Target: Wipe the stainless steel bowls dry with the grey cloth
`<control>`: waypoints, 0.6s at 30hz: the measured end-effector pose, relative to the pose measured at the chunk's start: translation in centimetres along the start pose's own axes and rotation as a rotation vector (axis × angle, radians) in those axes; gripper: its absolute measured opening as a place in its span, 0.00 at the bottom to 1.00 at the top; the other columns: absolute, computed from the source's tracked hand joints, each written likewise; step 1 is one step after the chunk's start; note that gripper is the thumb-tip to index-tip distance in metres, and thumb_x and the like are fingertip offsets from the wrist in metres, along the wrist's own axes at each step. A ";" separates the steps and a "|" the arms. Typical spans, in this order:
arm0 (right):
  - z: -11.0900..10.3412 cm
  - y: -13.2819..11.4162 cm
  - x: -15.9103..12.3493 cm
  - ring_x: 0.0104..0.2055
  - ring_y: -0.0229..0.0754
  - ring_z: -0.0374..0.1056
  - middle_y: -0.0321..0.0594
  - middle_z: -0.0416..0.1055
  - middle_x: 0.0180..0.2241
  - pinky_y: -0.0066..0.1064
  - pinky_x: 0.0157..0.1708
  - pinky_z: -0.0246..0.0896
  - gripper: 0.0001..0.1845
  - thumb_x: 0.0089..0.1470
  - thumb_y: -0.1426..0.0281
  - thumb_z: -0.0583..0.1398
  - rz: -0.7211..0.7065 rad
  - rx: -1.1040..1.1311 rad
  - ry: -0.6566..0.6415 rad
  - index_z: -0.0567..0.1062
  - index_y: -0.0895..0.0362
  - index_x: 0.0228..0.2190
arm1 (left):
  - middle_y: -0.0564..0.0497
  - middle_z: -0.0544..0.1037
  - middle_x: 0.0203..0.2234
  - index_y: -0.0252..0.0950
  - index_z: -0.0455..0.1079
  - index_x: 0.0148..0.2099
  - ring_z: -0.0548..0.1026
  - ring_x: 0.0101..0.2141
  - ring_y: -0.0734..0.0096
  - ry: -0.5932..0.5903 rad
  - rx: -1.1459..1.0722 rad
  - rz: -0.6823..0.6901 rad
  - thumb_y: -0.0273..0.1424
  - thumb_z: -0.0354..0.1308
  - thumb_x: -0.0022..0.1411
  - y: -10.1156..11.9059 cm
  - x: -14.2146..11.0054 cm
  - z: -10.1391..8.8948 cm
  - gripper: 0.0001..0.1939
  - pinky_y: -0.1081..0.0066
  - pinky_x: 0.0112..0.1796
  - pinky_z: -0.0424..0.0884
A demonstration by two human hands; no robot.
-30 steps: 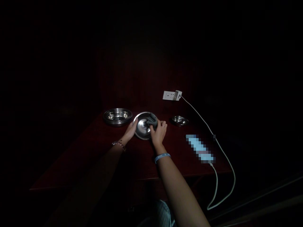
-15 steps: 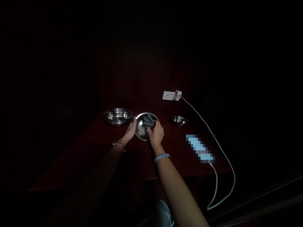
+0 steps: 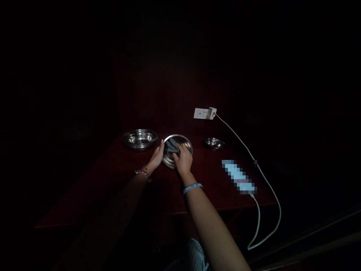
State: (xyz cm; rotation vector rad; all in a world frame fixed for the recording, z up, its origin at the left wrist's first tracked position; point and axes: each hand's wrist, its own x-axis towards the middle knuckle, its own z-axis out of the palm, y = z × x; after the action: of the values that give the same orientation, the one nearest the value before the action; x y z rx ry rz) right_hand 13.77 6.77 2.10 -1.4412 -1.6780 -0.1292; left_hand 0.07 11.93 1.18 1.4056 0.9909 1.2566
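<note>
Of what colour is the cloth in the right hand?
The cloth looks dark greenish grey; the head view shows it best.

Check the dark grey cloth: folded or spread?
Folded or bunched, not spread: the dark grey cloth shows as a compact, creased wad, hiding only part of the shiny round metal bowl.

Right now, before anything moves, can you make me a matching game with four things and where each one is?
Things:
1. Grey-green cloth
2. Stacked metal bowls
3. White charger
4. Blue wristband

Places:
A. Plugged into the wall outlet
B. Around the right wrist
C. In the right hand
D. At the back left of the table

Pairs: 1-C, 2-D, 3-A, 4-B
</note>
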 end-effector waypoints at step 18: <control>0.5 -0.3 0.1 0.51 0.50 0.68 0.44 0.76 0.46 0.41 0.53 0.64 0.19 0.56 0.71 0.62 -0.068 0.011 -0.195 0.78 0.54 0.50 | 0.42 0.83 0.34 0.33 0.77 0.45 0.79 0.46 0.57 0.092 0.051 0.027 0.58 0.39 0.66 -0.4 0.1 -0.1 0.37 0.61 0.55 0.68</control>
State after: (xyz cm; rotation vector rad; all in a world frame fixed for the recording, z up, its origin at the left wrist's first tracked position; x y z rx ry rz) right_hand 13.26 6.99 2.00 -1.4264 -1.8832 -0.0172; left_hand 0.04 12.10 0.77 1.4150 1.0765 1.3339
